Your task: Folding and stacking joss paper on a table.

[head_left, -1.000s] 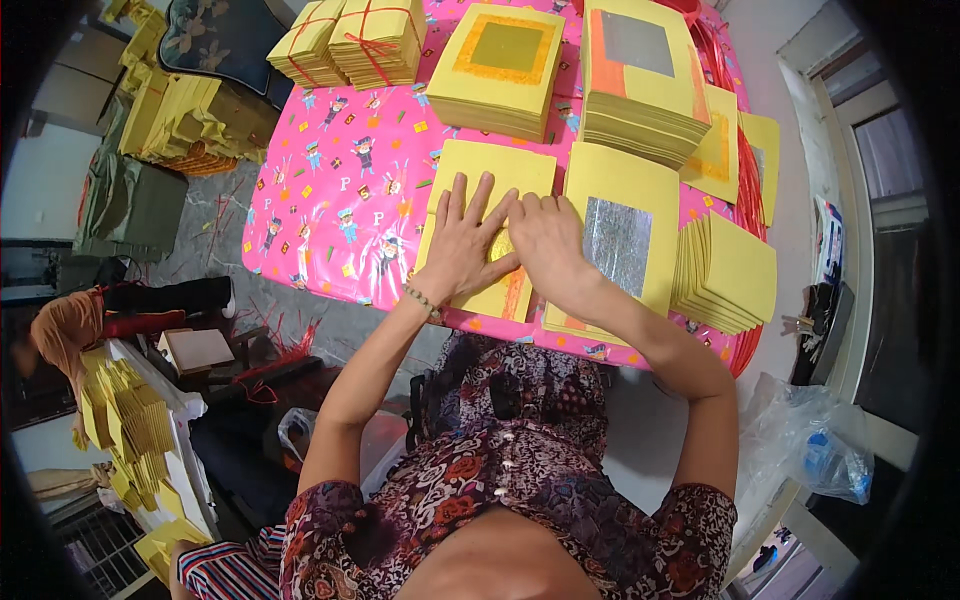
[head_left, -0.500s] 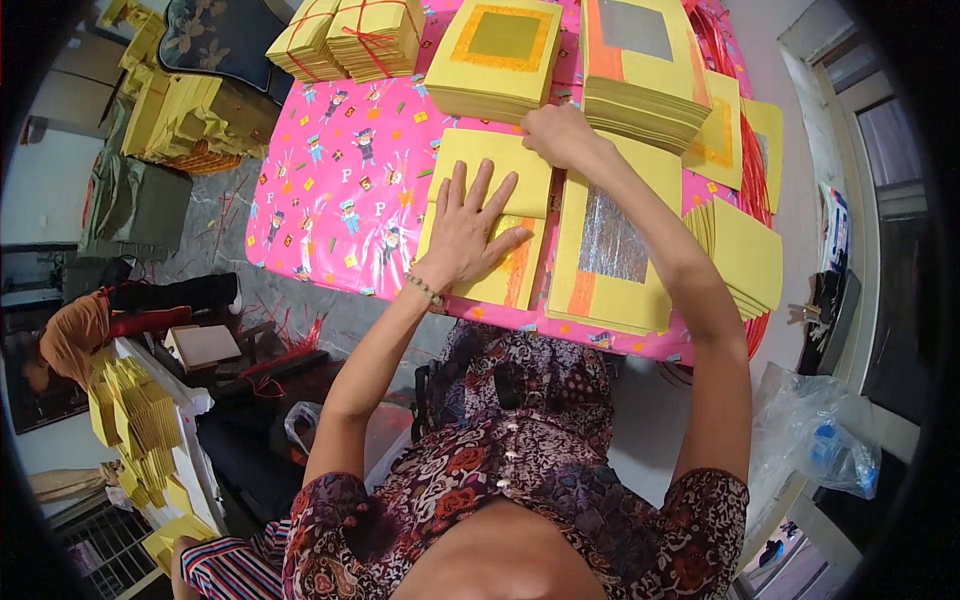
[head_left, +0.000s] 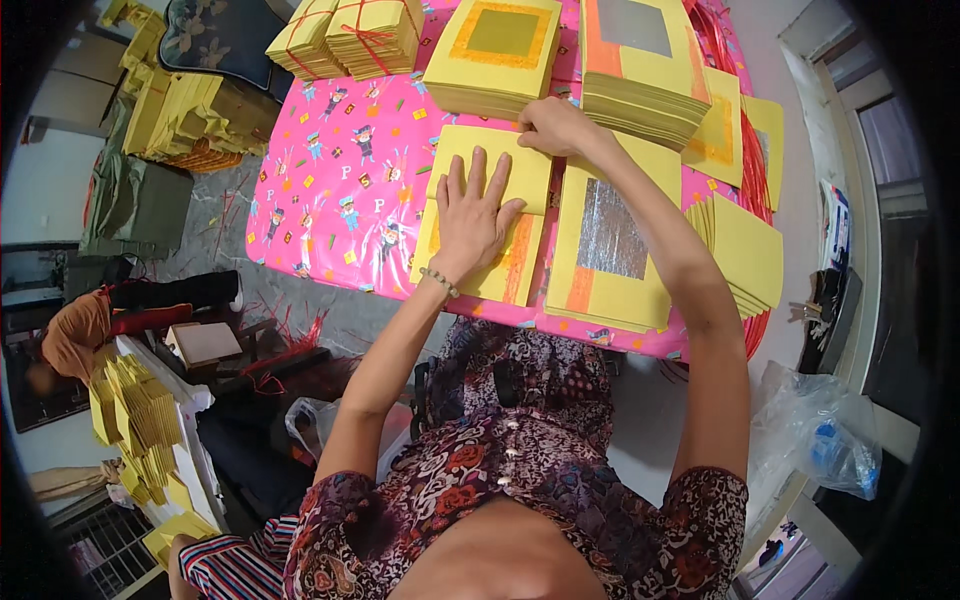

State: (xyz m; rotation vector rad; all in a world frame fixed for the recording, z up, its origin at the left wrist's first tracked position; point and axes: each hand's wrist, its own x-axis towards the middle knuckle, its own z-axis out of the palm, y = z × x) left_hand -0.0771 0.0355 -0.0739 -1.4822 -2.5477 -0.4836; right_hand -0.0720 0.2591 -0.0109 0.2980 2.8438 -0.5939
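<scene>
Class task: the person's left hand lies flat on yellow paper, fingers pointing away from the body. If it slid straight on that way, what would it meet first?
Probably the left hand would meet the tall stack of yellow sheets with a gold square on top, just past the sheet it presses; the right hand lies slightly to one side.

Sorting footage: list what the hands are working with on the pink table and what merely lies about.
In hand:
left hand flat on the yellow sheets
right hand at those sheets' far edge
silver-square stack alongside

Lying about:
tied bundles
plastic bag
floor piles
</scene>
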